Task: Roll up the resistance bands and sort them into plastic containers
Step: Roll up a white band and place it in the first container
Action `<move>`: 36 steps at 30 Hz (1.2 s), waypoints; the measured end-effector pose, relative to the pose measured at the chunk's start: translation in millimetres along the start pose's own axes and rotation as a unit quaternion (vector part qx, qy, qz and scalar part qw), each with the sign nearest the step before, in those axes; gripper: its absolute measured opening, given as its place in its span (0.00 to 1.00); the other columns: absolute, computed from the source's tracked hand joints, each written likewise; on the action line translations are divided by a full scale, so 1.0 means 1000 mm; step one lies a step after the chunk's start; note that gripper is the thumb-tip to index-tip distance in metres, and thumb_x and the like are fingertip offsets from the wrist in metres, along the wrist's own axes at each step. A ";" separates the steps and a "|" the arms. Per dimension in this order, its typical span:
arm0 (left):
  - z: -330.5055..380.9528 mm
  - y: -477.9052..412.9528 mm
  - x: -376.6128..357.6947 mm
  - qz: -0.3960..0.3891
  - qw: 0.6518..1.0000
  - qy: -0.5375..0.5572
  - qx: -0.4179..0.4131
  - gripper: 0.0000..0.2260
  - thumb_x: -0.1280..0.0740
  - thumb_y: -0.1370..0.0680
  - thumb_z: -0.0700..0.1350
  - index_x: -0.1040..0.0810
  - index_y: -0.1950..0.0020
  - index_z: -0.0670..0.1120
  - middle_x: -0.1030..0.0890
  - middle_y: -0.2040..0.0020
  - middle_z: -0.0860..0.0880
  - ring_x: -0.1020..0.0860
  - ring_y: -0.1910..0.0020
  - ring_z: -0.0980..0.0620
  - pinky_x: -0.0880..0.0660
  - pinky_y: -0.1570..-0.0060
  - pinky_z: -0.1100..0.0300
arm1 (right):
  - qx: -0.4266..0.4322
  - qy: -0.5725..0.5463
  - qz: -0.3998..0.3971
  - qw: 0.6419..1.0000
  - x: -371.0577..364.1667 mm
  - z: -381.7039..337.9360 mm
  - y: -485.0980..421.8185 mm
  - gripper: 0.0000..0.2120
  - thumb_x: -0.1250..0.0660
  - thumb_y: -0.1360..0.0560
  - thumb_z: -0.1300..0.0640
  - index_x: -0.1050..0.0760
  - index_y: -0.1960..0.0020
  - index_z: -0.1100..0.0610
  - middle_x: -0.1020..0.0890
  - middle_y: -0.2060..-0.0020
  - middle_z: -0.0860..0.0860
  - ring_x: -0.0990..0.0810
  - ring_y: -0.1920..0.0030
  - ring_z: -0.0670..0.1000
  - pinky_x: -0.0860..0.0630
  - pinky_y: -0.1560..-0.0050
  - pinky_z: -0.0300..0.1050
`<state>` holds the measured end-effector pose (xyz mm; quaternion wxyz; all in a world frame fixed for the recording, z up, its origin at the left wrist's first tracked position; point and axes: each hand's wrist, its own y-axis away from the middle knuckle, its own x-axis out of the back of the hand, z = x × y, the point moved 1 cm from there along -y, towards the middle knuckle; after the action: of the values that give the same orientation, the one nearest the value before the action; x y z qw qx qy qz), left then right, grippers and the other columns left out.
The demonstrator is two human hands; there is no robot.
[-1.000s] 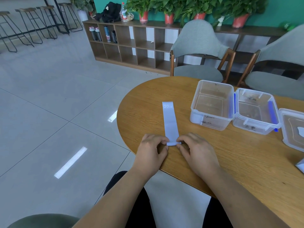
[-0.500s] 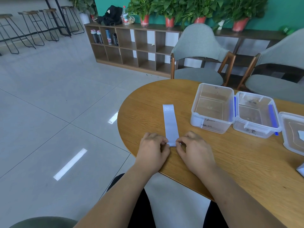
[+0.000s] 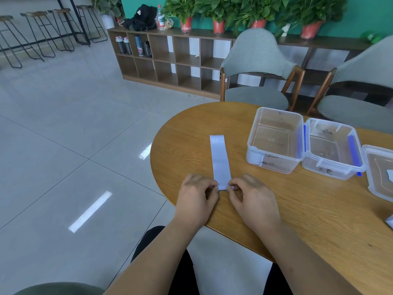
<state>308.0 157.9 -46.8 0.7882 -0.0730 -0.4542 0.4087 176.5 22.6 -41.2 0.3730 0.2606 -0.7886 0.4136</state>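
On the wooden table (image 3: 191, 128) the clear container (image 3: 276, 163) stays at two o'clock from the left hand (image 3: 196, 201) and right hand (image 3: 253, 199), still pinching the pale band (image 3: 220, 160) at its six-o'clock end; the small roll has barely grown.

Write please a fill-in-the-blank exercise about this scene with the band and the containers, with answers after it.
1. The left hand and right hand pinch the near end of the band; its print sits at the ____ end.
2. The print reads "____ LB".
3. The nearest clear container stands on the band's ____ side.
4. The pots on the shelf are ____.
Answers: far; 20; right; red.
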 end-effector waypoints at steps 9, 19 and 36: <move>0.002 0.001 0.000 0.002 1.000 0.007 0.002 0.04 0.26 0.22 0.44 0.16 0.50 0.52 0.18 0.55 0.59 0.25 0.51 0.55 0.25 0.50 0.60 | -0.004 0.017 -0.006 1.000 -0.001 0.001 0.000 0.05 0.28 0.22 0.50 0.16 0.47 0.48 0.20 0.55 0.43 0.20 0.55 0.47 0.25 0.60 0.42; 0.000 0.000 -0.003 0.006 1.000 -0.017 0.006 0.05 0.25 0.22 0.44 0.14 0.46 0.50 0.17 0.53 0.57 0.24 0.49 0.54 0.25 0.49 0.61 | -0.007 0.024 -0.013 1.000 -0.003 0.002 -0.001 0.10 0.27 0.24 0.53 0.15 0.43 0.49 0.18 0.52 0.44 0.19 0.52 0.48 0.23 0.57 0.42; 0.001 0.000 -0.002 -0.003 1.000 -0.019 0.007 0.07 0.27 0.21 0.46 0.13 0.45 0.50 0.18 0.54 0.56 0.25 0.49 0.53 0.26 0.49 0.62 | -0.029 -0.018 -0.015 0.999 -0.004 0.004 -0.001 0.10 0.28 0.23 0.52 0.15 0.43 0.48 0.21 0.54 0.43 0.20 0.55 0.46 0.23 0.58 0.41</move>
<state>306.6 155.7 -47.4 0.7813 -0.0583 -0.4664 0.4107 178.4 19.3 -44.7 0.3721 0.2685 -0.8029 0.3805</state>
